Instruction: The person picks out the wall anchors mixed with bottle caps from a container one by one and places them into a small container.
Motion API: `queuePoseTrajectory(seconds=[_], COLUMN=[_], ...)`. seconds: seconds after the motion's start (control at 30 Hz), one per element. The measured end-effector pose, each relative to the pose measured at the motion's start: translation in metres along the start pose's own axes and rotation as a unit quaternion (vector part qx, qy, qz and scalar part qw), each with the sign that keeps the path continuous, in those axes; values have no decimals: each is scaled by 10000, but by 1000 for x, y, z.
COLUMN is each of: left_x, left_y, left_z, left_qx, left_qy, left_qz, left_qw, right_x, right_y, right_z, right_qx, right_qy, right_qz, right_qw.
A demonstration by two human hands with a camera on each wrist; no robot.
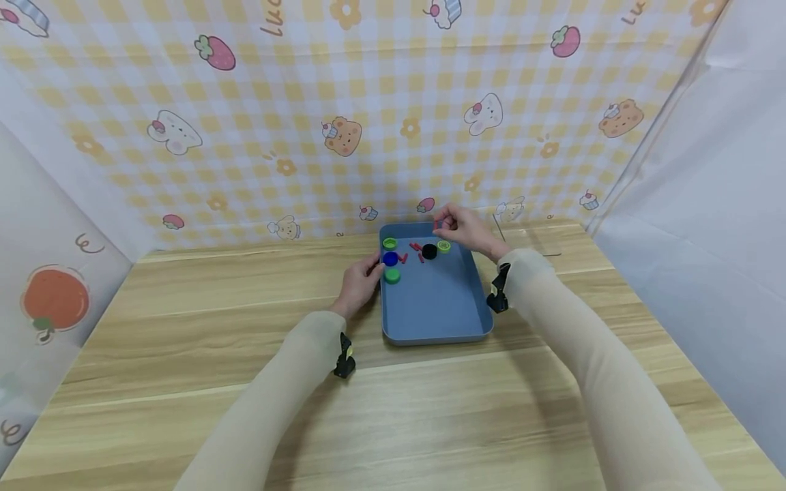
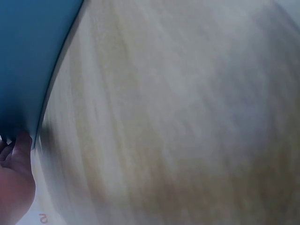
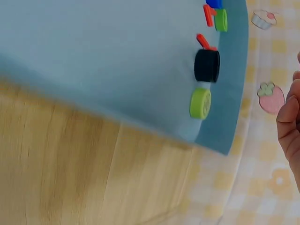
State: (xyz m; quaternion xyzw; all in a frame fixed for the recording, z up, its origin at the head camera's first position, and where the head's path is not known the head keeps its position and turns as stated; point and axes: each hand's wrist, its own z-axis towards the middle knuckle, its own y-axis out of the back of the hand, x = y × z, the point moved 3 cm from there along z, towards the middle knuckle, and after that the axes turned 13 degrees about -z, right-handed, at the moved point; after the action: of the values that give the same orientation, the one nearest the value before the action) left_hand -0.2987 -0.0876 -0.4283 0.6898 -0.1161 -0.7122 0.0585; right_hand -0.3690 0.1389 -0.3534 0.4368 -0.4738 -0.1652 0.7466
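A blue-grey tray [image 1: 436,300] lies on the wooden table. At its left wall is my left hand [image 1: 359,283], gripping the edge with the thumb by the rim; the left wrist view shows part of this hand [image 2: 16,183] at the tray wall. Above the tray's far right corner, my right hand [image 1: 463,228] pinches a small red stick [image 1: 436,225]. Inside the tray are a blue cap [image 1: 390,258], a black cap [image 1: 429,251], green caps [image 1: 391,275] and several small red sticks [image 1: 403,258]. In the right wrist view, the right fingertips [image 3: 288,117] are partly cut off.
A thin clear sheet or holder with dark edges [image 1: 531,242] is at the back right of the table [image 1: 245,307]. Behind the tray hangs a yellow checked cloth [image 1: 405,88]. White cloth [image 1: 706,204] hangs at the right side.
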Motion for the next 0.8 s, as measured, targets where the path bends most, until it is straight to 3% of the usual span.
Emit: queuePoseTrajectory(seconds=[0.23, 0.4, 0.8], left_x=[1, 1, -1], left_y=[1, 0, 0], left_z=[1, 1, -1], left_qx=[11, 14, -32], left_qy=[42, 33, -4], left_qz=[6, 18, 99], left_qw=[10000, 10000, 9999], right_x=[-16, -31, -73], right_y=[20, 33, 61], right_z=[-11, -24, -64], right_qx=[-671, -882, -1404], right_qy=[-98, -241, -896], right_qz=[-160, -40, -550], right_qw=[9976, 9958, 9845])
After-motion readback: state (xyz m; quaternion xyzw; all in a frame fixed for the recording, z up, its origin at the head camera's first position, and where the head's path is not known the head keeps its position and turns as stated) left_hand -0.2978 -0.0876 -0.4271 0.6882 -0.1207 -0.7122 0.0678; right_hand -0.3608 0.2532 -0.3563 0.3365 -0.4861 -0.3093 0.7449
